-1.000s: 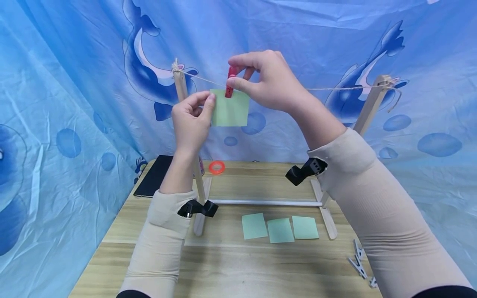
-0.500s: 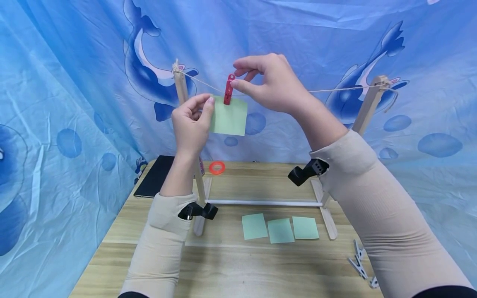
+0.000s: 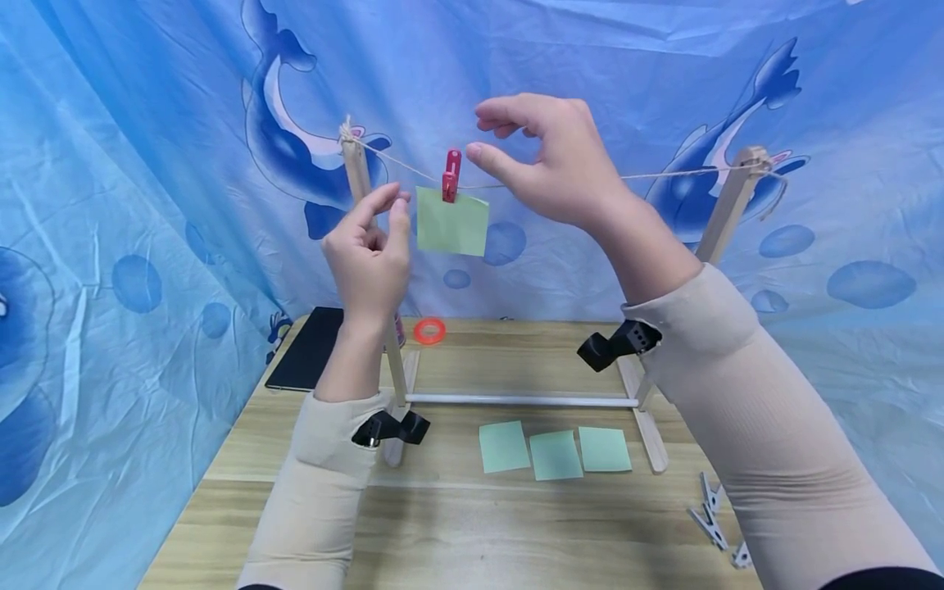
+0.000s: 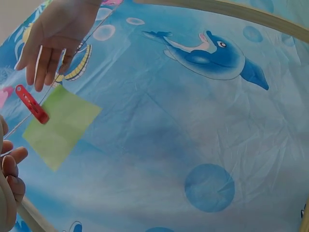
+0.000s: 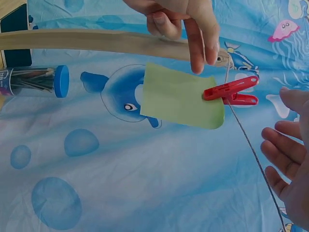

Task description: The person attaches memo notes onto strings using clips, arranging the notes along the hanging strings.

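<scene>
A green sticky note (image 3: 451, 225) hangs from the string (image 3: 664, 175), held there by a red clothespin (image 3: 451, 174) at its top edge. Just left of the note, my left hand (image 3: 371, 258) is apart from it, thumb and fingers relaxed with nothing between them. My right hand (image 3: 564, 164) hovers to the right of the clothespin, thumb and fingers spread apart. The right wrist view shows the clothespin (image 5: 231, 92) biting the note (image 5: 181, 96) over the string, its two handles pointing toward the right hand (image 5: 292, 145).
Two wooden posts (image 3: 730, 205) carry the string, joined low down by a white rod (image 3: 524, 401). Three green sticky notes (image 3: 555, 456) lie on the table (image 3: 442, 533). Grey clothespins (image 3: 708, 524) are at the right, an orange ring (image 3: 429, 331) and black tablet (image 3: 308, 348) at the back.
The right hand has let go of the red clothespin and drawn right. The left hand has released the note and moved slightly left. Clothespin and note hang a bit lower than a second ago.
</scene>
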Available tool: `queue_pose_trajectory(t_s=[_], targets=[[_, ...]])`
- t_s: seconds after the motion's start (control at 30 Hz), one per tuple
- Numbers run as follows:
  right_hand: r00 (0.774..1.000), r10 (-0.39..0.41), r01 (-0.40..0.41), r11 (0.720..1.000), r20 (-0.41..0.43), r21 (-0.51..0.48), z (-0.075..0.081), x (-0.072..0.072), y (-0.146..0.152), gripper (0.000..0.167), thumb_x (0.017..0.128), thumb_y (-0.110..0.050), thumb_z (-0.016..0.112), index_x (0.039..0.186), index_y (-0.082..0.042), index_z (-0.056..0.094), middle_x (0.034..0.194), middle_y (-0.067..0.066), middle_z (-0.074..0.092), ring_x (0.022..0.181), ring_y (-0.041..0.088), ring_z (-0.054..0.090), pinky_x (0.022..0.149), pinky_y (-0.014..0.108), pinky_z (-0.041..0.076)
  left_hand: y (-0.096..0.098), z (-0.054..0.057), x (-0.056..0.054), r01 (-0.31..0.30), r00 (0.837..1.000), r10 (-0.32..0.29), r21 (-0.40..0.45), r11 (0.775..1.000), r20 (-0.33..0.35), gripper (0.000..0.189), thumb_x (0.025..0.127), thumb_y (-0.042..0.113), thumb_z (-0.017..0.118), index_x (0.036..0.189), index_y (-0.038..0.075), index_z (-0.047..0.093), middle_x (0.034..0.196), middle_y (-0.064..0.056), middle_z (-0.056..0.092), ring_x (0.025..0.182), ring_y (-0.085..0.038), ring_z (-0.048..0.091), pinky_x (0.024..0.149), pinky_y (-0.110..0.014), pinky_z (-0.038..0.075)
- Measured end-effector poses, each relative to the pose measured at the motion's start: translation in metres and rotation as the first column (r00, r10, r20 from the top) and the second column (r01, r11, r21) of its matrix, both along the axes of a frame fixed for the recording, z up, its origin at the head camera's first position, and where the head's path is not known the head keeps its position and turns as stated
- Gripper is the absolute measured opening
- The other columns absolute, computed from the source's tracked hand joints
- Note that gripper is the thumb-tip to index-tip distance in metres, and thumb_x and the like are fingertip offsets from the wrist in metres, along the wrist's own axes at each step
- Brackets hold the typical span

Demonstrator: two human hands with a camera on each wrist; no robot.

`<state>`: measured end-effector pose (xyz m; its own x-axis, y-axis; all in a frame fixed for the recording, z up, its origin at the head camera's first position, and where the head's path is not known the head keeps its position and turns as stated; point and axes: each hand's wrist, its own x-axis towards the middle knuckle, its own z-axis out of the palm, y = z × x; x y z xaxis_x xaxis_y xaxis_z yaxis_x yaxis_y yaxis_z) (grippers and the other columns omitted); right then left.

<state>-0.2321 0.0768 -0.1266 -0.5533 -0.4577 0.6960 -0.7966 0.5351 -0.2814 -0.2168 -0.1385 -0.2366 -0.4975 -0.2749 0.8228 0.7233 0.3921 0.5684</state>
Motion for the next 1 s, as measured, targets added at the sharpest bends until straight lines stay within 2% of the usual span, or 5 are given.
queue_pose_trajectory(t_s=[0.2, 0.4, 0.63, 0.8, 1.0], targets=[[0.991, 0.019, -0.027, 0.998, -0.13, -0.06, -0.007, 0.002, 0.008, 0.036, 0.096, -0.025, 0.07, 0.125, -0.003, 0.07, 0.119, 0.008, 0.072, 0.111, 0.016, 0.063, 0.096, 0.03, 0.047, -0.002, -0.004, 0.002, 0.018, 1.0, -0.018, 0.026, 0.999, -0.016, 0.024, 0.1, 0.017, 0.062, 0.116, 0.004, 0.075, 0.104, -0.003, 0.076, 0.042, -0.009, 0.033, 0.04, -0.019, 0.025], [0.938, 0.073, -0.118, 0.987, -0.338, -0.113, -0.018, 0.003, 0.025, 0.033, 0.095, -0.019, 0.07, 0.121, 0.002, 0.071, 0.113, 0.014, 0.073, 0.106, 0.023, 0.065, 0.09, 0.031, 0.048, -0.003, -0.007, 0.006, 0.041, 0.999, -0.04, 0.014, 0.999, -0.031, 0.024, 0.1, 0.019, 0.062, 0.113, 0.003, 0.075, 0.101, -0.005, 0.076, 0.042, -0.01, 0.034, 0.04, -0.02, 0.026], [0.918, 0.066, -0.172, 0.955, -0.39, -0.243, -0.035, 0.014, 0.044, 0.031, 0.09, -0.015, 0.071, 0.116, 0.002, 0.072, 0.107, 0.013, 0.075, 0.101, 0.024, 0.067, 0.089, 0.03, 0.05, -0.005, -0.018, 0.013, 0.063, 0.998, -0.063, 0.025, 0.998, -0.02, 0.023, 0.1, 0.016, 0.063, 0.11, -0.001, 0.074, 0.098, -0.012, 0.075, 0.043, -0.008, 0.035, 0.039, -0.019, 0.026], [0.909, 0.01, -0.178, 0.913, -0.416, -0.367, -0.06, 0.021, 0.058, 0.038, 0.09, -0.03, 0.068, 0.107, 0.004, 0.073, 0.095, 0.018, 0.074, 0.091, 0.026, 0.067, 0.086, 0.025, 0.048, -0.002, -0.04, 0.021, 0.094, 0.994, -0.096, 0.035, 0.995, 0.051, 0.019, 0.096, 0.011, 0.066, 0.106, -0.003, 0.075, 0.094, -0.01, 0.075, 0.05, -0.006, 0.049, 0.045, -0.017, 0.036], [0.94, -0.003, -0.156, 0.884, -0.34, -0.441, -0.104, 0.032, 0.084, 0.043, 0.089, -0.033, 0.069, 0.099, 0.008, 0.072, 0.088, 0.023, 0.072, 0.087, 0.016, 0.065, 0.085, 0.022, 0.048, -0.003, -0.078, 0.034, 0.118, 0.981, -0.112, -0.027, 0.993, 0.159, 0.014, 0.094, 0.009, 0.069, 0.103, 0.001, 0.076, 0.09, -0.009, 0.075, 0.067, -0.01, 0.064, 0.053, -0.017, 0.047]])
